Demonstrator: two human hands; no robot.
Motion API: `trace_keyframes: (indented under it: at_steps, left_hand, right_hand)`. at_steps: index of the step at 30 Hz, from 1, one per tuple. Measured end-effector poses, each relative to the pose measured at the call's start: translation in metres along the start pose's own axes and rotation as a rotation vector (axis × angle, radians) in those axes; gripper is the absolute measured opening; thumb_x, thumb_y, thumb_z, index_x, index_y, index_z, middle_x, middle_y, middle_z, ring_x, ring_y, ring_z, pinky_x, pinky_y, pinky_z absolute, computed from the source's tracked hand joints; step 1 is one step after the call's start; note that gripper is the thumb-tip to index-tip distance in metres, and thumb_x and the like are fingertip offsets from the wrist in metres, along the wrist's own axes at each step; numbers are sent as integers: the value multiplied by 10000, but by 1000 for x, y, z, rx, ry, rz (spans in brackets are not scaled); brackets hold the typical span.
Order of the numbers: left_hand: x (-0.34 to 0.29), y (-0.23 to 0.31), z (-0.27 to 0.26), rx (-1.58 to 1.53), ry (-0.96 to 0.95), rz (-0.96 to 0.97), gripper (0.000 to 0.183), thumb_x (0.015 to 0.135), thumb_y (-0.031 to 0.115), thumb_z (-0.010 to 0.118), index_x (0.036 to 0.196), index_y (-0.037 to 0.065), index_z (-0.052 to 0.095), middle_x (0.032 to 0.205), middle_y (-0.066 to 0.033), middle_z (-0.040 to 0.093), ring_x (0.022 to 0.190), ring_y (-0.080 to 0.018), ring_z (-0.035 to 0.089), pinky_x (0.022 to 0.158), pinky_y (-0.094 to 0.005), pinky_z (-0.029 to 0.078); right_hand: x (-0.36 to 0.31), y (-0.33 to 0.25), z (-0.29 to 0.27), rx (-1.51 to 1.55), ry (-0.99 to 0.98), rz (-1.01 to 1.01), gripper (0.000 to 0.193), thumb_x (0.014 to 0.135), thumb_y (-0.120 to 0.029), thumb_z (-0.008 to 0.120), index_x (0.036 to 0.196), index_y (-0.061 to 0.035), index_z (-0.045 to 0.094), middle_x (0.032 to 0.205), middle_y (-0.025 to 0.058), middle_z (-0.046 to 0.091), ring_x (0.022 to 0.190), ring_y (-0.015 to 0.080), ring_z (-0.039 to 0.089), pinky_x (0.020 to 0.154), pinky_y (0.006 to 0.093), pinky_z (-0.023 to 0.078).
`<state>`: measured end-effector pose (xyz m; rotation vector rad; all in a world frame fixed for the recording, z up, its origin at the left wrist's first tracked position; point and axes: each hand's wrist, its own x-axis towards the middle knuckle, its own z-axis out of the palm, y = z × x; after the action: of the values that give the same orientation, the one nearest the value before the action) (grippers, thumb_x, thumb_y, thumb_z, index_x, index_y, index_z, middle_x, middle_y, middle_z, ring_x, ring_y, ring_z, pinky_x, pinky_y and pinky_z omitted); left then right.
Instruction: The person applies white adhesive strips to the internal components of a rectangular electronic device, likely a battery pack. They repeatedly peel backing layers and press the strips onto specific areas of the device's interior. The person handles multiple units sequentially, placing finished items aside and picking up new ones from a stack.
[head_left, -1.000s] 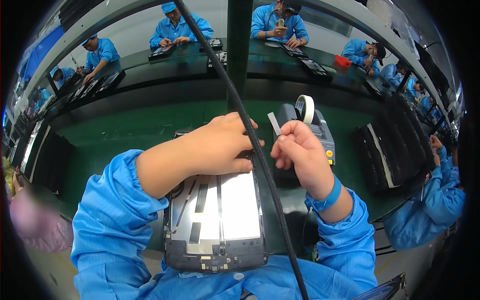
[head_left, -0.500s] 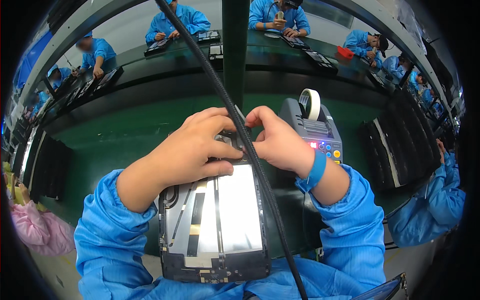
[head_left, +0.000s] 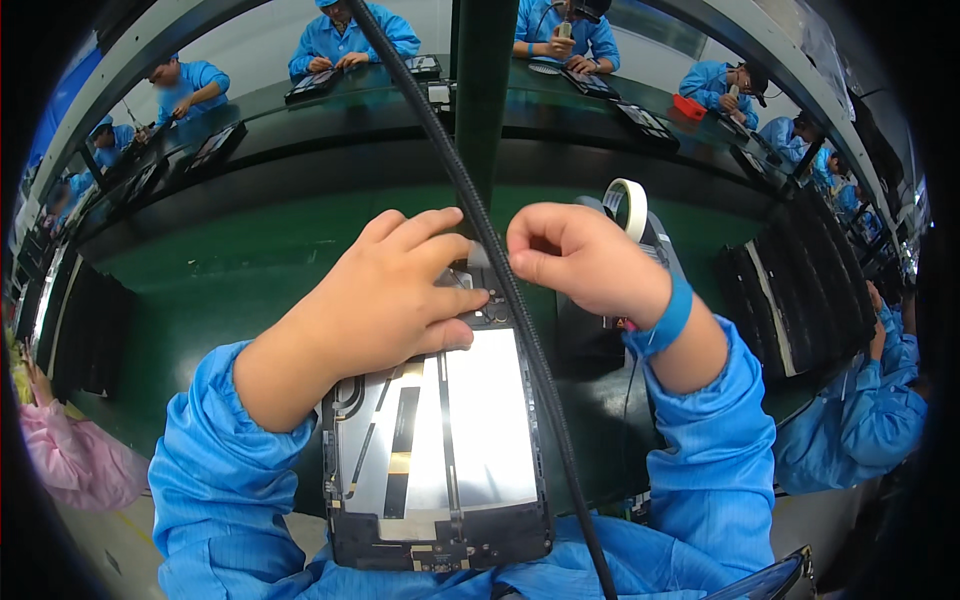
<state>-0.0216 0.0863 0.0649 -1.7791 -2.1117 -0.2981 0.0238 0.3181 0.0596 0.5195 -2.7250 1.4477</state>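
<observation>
Green work table (head_left: 230,275) bears a grey tape dispenser (head_left: 655,235), with blue-clad workers (head_left: 350,42) at a bench (head_left: 270,115) beyond it. Opened tablet-like device (head_left: 430,470), black-framed with bright silver plate (head_left: 490,425), lies left of the dispenser, left hand (head_left: 400,285) spread over its far end. Right hand (head_left: 590,260), thumb and forefinger curled close, any pinched item indiscernible, stands farther right than half a second ago, hiding more of the dispenser.

Silver and black tablet (head_left: 425,450), green surface (head_left: 200,290)
Sleeves (head_left: 235,440) blue with fine lines; wristband (head_left: 674,315) plain blue; tape roll (head_left: 639,207) cream-white; cable (head_left: 468,190) black; small bin (head_left: 688,107) red; black strips (head_left: 404,425) and gold patches (head_left: 400,462) cross the tablet's silver.
</observation>
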Motion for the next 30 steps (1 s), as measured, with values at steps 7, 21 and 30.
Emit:
trace_keyframes:
  at_steps: [7,21,30]
  left_hand:
    - [-3,-7,3,-144,-33,-87,350,729,367,717,1000,146,733,1182,-132,587,1250,-392,443,1007,-488,356]
    - [9,1,4,-279,-110,-352,233,786,324,711,878,116,763,1251,-189,578,1313,-405,381,1054,-495,311]
    - [18,13,-3,-199,-151,-449,385,730,272,774,1066,106,687,1344,-211,483,1354,-407,321,1088,-465,285]
  right_hand:
    - [21,-3,0,-364,-357,-33,199,839,-204,569,809,-24,649,695,123,622,680,233,621,626,348,475]
    - [12,-16,6,-273,-291,206,177,819,-172,556,767,-9,603,610,107,607,526,206,620,525,336,487]
    - [-10,-6,39,383,247,481,239,744,-133,691,845,-30,500,705,63,549,556,133,523,479,283,418]
